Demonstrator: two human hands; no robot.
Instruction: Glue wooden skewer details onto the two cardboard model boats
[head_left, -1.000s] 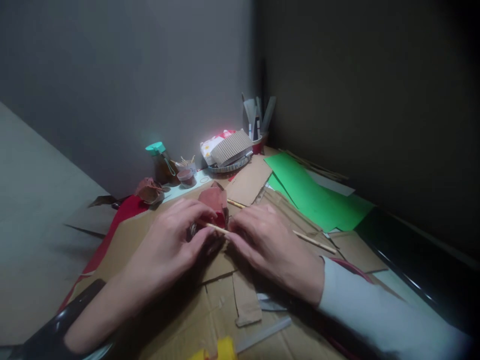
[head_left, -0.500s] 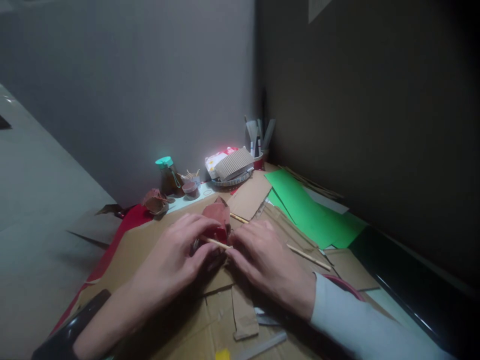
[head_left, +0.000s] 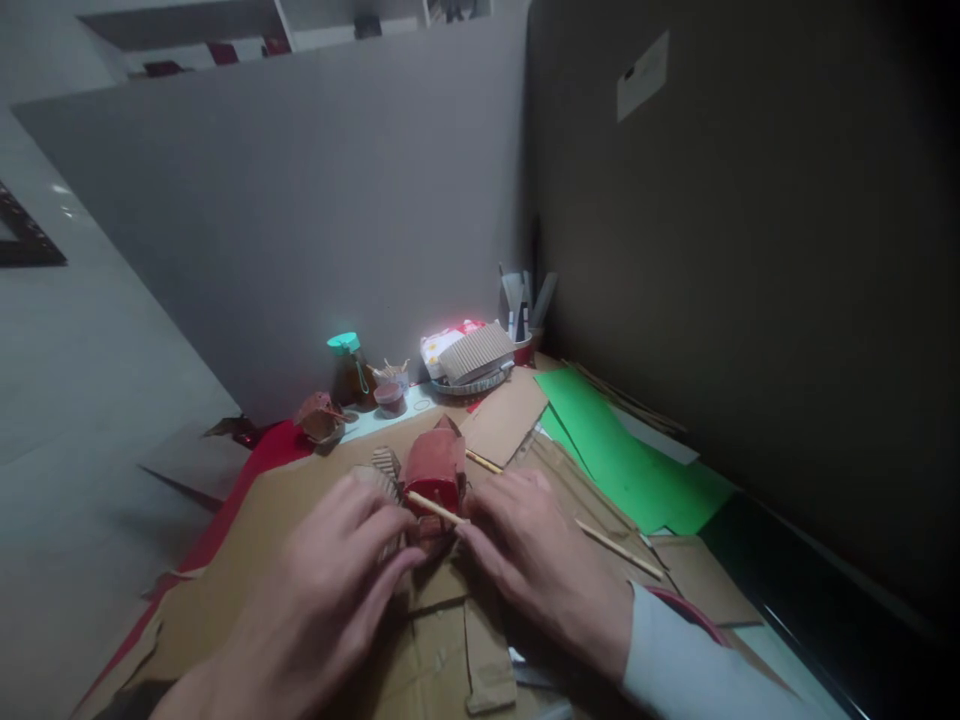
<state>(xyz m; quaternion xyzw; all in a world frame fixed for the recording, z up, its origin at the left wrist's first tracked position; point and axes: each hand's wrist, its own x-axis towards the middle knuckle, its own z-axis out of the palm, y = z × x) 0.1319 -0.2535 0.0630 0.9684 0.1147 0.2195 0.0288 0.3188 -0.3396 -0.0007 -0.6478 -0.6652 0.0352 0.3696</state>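
Observation:
A small red model (head_left: 435, 458), apparently painted cardboard, stands on the cardboard in front of me. My right hand (head_left: 547, 565) pinches a thin wooden stick (head_left: 433, 508) between thumb and fingers; its free end points left, across the model's near face. Left of the model is my left hand (head_left: 322, 570), thumb and forefinger apart, off the stick. Its other fingertips are hidden behind the hand, close to a ridged corrugated cardboard piece (head_left: 385, 463). Another wooden stick (head_left: 619, 548) lies beyond my right wrist.
At the back stand a bottle with a turquoise lid (head_left: 345, 343), a small tub (head_left: 389, 400), a brown crumpled-looking object (head_left: 319, 417), and a cup of pens and tools (head_left: 523, 345). Green sheets (head_left: 622, 440) and cardboard scraps (head_left: 506, 415) lie to the right. Panels (head_left: 300, 230) rise behind.
My left thumb and forefinger have come off the stick, and that hand has drawn toward me. My right hand keeps the stick. The view has tilted up.

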